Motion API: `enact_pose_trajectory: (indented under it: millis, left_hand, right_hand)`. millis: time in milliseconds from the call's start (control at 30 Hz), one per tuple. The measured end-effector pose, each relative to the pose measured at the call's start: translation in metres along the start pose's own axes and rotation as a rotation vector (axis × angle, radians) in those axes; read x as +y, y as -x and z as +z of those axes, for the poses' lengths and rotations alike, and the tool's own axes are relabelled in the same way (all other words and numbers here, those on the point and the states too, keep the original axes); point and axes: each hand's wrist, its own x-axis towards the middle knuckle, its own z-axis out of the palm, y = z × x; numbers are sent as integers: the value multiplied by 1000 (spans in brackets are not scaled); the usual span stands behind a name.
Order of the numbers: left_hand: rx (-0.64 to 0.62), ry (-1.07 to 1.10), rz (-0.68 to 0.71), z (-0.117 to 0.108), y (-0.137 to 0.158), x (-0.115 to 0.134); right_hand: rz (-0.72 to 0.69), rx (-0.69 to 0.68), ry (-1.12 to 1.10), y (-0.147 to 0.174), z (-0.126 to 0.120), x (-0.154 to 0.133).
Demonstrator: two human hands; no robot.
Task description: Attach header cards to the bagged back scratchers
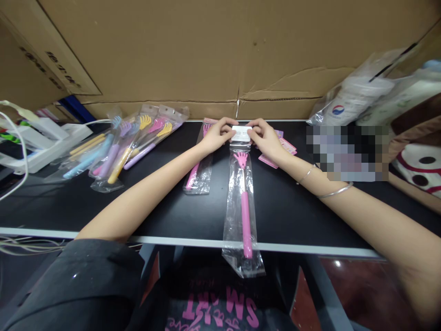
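My left hand (219, 136) and my right hand (265, 140) pinch the two sides of a small white card (241, 134) with faint print. The card sits at the top end of a clear plastic bag (234, 202). Inside that bag lies a pink back scratcher (245, 216), hand-shaped end toward the card, its handle reaching over the table's front edge. Just left of it, partly behind my left hand, is another bagged pink back scratcher (193, 177). Pink cards (284, 149) lie fanned beside and beneath my right hand.
Several bagged back scratchers (138, 142) in yellow, purple and blue lie at the left. A white power strip (44, 142) with cables is farther left. At the right are a bagged cup (361, 99) with a straw and a patterned bag (420, 161). Cardboard (165, 50) walls the back.
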Motion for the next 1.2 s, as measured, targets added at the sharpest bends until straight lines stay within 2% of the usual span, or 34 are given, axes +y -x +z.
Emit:
enact_pose_trajectory:
  millis: [400, 733, 1000, 1200]
  left_hand:
    - [3, -3, -39, 3, -2, 3]
    - [24, 56, -77, 6, 2, 14]
    - [15, 33, -73, 5, 2, 12]
    - [21, 44, -44, 4, 1, 8]
  right_hand:
    - [-8, 34, 38, 0, 1, -3]
    - [-38, 61, 92, 2, 0, -5]
    - [-37, 88, 88, 2, -1, -2]
    - [-85, 73, 114, 4, 0, -9]
